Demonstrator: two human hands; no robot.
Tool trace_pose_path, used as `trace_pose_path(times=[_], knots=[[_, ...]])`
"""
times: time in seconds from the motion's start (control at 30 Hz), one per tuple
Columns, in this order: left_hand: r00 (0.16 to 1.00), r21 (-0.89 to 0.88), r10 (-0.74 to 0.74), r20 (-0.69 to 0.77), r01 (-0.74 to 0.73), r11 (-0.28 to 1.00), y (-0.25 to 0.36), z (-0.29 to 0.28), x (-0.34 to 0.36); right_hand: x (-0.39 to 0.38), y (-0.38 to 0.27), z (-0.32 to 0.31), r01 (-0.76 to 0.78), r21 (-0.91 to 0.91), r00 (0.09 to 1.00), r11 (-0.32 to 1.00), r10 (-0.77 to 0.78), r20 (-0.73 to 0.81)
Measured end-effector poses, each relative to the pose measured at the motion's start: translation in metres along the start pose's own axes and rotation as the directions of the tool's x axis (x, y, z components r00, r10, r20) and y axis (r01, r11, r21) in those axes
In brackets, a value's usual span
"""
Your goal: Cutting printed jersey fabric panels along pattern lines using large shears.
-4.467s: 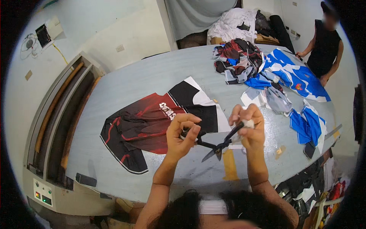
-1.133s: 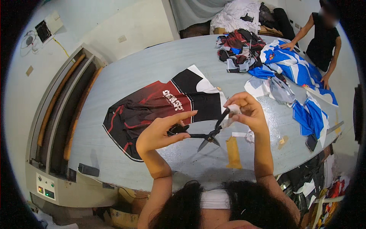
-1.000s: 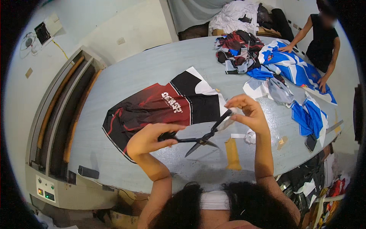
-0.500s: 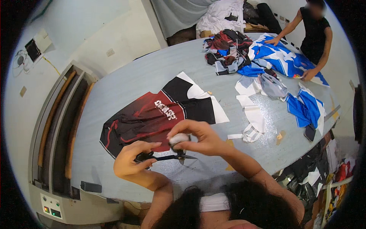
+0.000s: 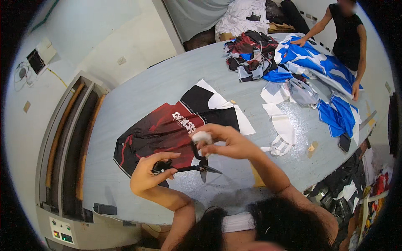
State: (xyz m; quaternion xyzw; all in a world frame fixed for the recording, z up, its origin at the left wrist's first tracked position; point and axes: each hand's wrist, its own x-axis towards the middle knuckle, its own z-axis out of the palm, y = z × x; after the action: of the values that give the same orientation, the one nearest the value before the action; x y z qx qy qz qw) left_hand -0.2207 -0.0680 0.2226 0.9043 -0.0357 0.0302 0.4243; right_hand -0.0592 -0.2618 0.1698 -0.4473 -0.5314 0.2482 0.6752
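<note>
Both my hands hold a pair of black-handled scissors (image 5: pixel 204 168) above the near side of the table, blades spread apart. My left hand (image 5: pixel 147 178) is closed on one handle loop. My right hand (image 5: pixel 230 143) grips the other handle, which has a white wrapping (image 5: pixel 202 137) at its loop. Beyond them lies a black and dark red printed shirt panel (image 5: pixel 161 129) with white edging paper or fabric (image 5: pixel 245 121) along its right side. My hands and the scissors cover its near edge.
Across the light grey table (image 5: pixel 138 90), a co-worker (image 5: pixel 349 39) handles blue and white fabric (image 5: pixel 314 62). Nearby are a dark red and grey cloth heap (image 5: pixel 253 54), white scraps (image 5: pixel 282 123) and a phone (image 5: pixel 344 142). A roller machine (image 5: pixel 69 142) stands left, by a small black block (image 5: pixel 105 208).
The scissor blades have spread wider as the handles moved apart. The co-worker's nearer hand has shifted right and down along the blue fabric's edge. The view has shifted slightly.
</note>
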Motion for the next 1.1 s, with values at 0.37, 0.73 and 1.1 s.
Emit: trace_pose_path(times=[0.37, 0.73, 1.1], knots=[[0.989, -0.095, 0.07, -0.132, -0.083, 0.992, 0.008, 0.019, 0.029, -0.042, -0.033, -0.089, -0.169, -0.594, 0.951, 0.786, 0.289, 0.113], [0.96, -0.165, 0.232, -0.159, -0.257, 0.952, 0.029, 0.063, 0.059, -0.029, -0.028, -0.038, 0.048, 0.22, 0.989, 0.974, -0.078, 0.127], [0.959, -0.102, 0.23, -0.165, -0.249, 0.963, 0.023, 0.04, 0.036, -0.018, -0.02, -0.02, 0.054, -0.034, 0.998, 0.998, -0.053, 0.017]])
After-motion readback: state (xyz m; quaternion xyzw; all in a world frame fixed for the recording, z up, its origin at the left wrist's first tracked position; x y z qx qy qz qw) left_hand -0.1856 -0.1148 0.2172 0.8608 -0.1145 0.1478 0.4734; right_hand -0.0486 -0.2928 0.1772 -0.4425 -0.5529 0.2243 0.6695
